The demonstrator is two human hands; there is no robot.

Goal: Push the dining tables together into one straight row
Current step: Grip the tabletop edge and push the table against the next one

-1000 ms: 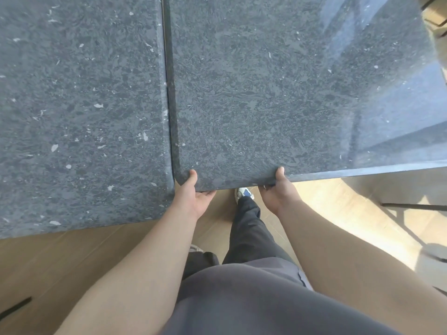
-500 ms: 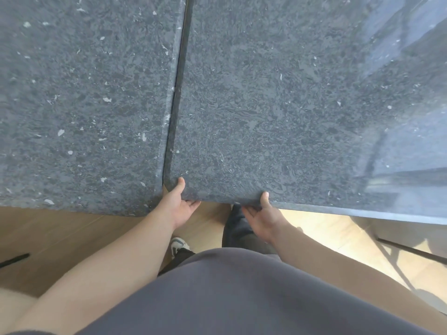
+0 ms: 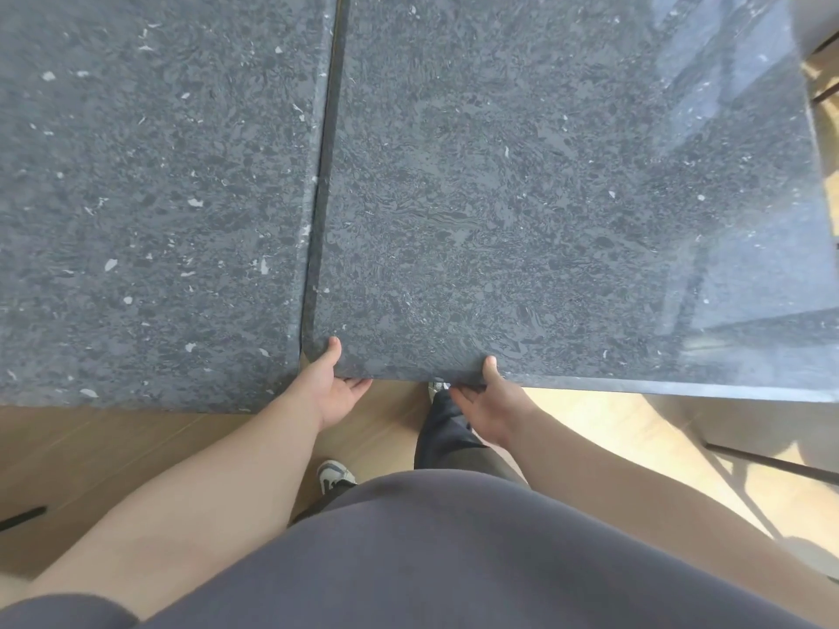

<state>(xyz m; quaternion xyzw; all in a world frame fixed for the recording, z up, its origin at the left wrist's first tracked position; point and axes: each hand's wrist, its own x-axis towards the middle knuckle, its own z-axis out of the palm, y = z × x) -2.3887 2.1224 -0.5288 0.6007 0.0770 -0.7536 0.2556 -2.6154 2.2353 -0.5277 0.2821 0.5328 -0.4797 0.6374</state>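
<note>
Head view, looking down on 2 dark speckled benches standing side by side on a wooden floor (image 3: 136, 451). Gripping the near edge of the right bench (image 3: 567, 197) with both hands: left hand (image 3: 333, 394) clasping the near-left corner, thumb lying on top and fingers curling underneath; right hand (image 3: 492, 408) clasping the same edge a little further along, thumb on top, fingers tucked below and out of sight.

Drawing that bench back toward the body over the last second, and closing the step between the 2 near edges while doing so. Starting out well behind the front line of the left bench (image 3: 136, 197), now sitting only slightly behind it. Keeping the dark seam (image 3: 324, 174) between the tops thin along its whole visible length, possibly already touching, though hard to be sure through the shadow in the groove.

Meaning for the task: side-to-side closing looking nearly finished, with front-edge alignment being the part under way. Needing, by this judgement, just a short further pull to bring both near edges into 1 line. Watching for overshoot and for the far end swinging out, since both hands are gripping close to 1 corner. Keeping a foot in a white shoe (image 3: 333, 476) close under the working edge.
</note>
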